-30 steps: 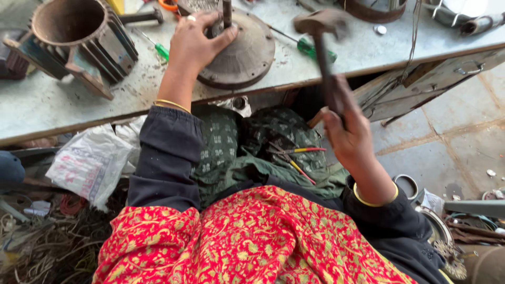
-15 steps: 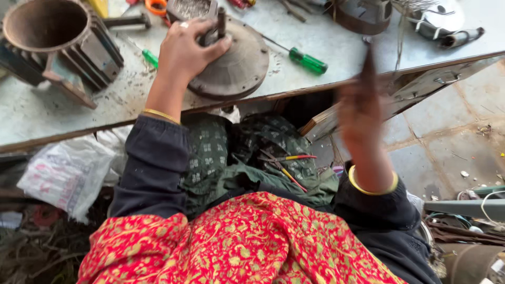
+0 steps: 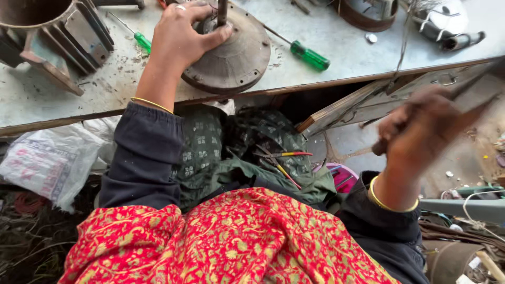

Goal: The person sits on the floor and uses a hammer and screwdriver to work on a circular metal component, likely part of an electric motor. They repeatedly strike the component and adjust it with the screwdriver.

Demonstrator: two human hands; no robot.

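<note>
Since the earlier frame, the right hand (image 3: 421, 134) had swung its blurred hammer (image 3: 468, 105) right. Left hand (image 3: 181, 39) gripped the round motor cover (image 3: 231, 52); its shaft (image 3: 222, 11) remained seated, hammering apparently unfinished.

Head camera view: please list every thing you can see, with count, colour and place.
round metal cover: one, rusty brown, bench edge, upright shaft through it
finned motor housing: one, brown, bench far left
screwdrivers: two, green handles, on bench
plastic bag: one, whitish, below bench, left
pliers: one, red and yellow handles, on green cloth in lap
left hand: on the cover, by the shaft
right hand: blurred, gripping a wooden handle
</note>
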